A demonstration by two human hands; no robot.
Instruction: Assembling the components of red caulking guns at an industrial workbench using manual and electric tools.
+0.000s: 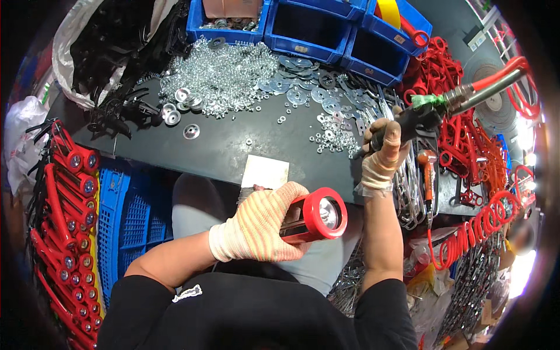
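The left hand (259, 224), in a striped knit glove, is wrapped tightly around a red handle part with a round end (315, 217) just below the centre of the frame, held over the person's lap and in front of the black workbench (221, 149). Its long axis runs nearly level, from lower left to right, and the round red end with its shiny metal insert faces right and slightly toward the camera, clear of the fingers. The right hand (382, 154), also gloved, sits higher and to the right, at the bench's right edge, with its fingers closed around the black grip of a pneumatic tool (431, 111) whose metal body and red air hose (507, 73) run off toward the upper right. The tool therefore lies up and to the right of the open end of the red part, well apart from it, with the thumb of the right hand pointing upward along the grip. Of the two hands, the left is nearer the part since it holds it; the right is nearer the scattered washers and nuts (233, 76) spread across the upper middle of the bench. A stack of finished red handles (67, 192) fills the left edge, and blue bins (309, 29) line the top.
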